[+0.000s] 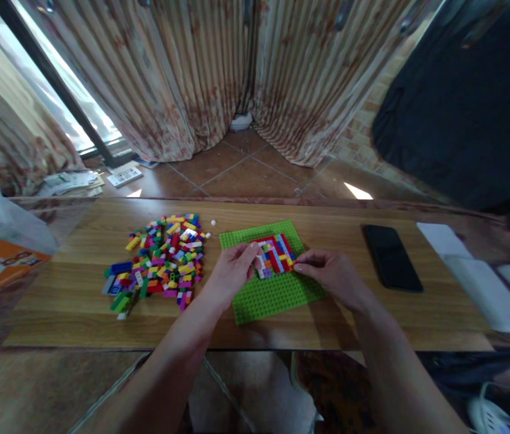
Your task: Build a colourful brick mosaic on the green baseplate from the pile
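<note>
A green studded baseplate (pixel 261 304) lies slightly turned on the wooden table. Over its upper middle is a flat multicoloured panel of toy bricks (pixel 277 256), with red, blue, yellow, white and lilac pieces; whether it is pressed onto the studs or raised a little, I cannot tell. My left hand (pixel 236 268) grips the panel's left edge, thumb on top and the other fingers partly hidden. At the right edge, near some orange and yellow bricks, my right hand (pixel 330 271) pinches the panel between thumb and forefinger.
Loose coloured bricks (pixel 164 259) are heaped left of the baseplate. A clear plastic tub (pixel 6 229) with an orange label stands at far left. On the right lie a black phone (pixel 392 258) and white flat objects (pixel 492 295). Curtains (pixel 219 72) hang beyond the table (pixel 327 220).
</note>
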{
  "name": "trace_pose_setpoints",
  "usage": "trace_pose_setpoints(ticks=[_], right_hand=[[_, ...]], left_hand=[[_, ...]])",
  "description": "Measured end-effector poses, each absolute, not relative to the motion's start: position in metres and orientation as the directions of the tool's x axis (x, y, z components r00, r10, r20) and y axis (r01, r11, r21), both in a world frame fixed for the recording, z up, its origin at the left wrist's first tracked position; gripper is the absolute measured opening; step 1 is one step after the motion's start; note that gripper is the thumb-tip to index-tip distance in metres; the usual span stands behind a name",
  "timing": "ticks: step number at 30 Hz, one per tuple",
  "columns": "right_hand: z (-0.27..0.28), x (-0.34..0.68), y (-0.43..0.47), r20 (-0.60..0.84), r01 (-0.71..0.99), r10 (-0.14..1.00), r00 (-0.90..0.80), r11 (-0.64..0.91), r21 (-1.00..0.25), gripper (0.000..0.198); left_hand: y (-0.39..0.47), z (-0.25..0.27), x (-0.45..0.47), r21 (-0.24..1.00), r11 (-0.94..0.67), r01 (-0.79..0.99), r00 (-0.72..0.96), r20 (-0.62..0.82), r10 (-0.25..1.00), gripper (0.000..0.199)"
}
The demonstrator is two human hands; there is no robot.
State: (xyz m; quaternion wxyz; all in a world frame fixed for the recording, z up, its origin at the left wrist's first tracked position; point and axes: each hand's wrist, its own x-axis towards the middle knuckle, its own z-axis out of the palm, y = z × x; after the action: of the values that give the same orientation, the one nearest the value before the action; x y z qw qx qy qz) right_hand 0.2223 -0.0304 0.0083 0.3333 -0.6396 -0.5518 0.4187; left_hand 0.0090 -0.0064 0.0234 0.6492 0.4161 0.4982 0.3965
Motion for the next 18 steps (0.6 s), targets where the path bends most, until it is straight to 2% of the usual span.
trace_pose_setpoints(ticks=[5,9,12,18], right_hand=[[0.0070,0.2203,-0.0313,-0.159,0.447,0.986,0.046,-0.162,-0.880,0.024],[0.0068,0.2237,-0.0319,-0.199,0.321,0.979,0.039,-0.201,-0.925,0.032],[0.0088,0.2279,-0.0299,-0.225,0.240,0.972,0.063,-0.233,-0.942,0.039],[0.0084,0.2198,-0.0268,-0.054,0.241,0.965,0.257,-0.118,-0.963,0.033]], left_hand=[[-0.0067,0.0229,0.0096,0.926,0.348,-0.144,0.206,-0.316,0.926,0.024],[-0.0059,0.0259,0.0077,0.879,0.415,-0.235,0.216,-0.370,0.904,0.014],[-0.0051,0.0297,0.0058,0.804,0.491,-0.335,0.261,-0.421,0.869,0.015],[-0.0053,0.0315,0.0032,0.739,0.528,-0.418,0.338,-0.413,0.846,0.023]])
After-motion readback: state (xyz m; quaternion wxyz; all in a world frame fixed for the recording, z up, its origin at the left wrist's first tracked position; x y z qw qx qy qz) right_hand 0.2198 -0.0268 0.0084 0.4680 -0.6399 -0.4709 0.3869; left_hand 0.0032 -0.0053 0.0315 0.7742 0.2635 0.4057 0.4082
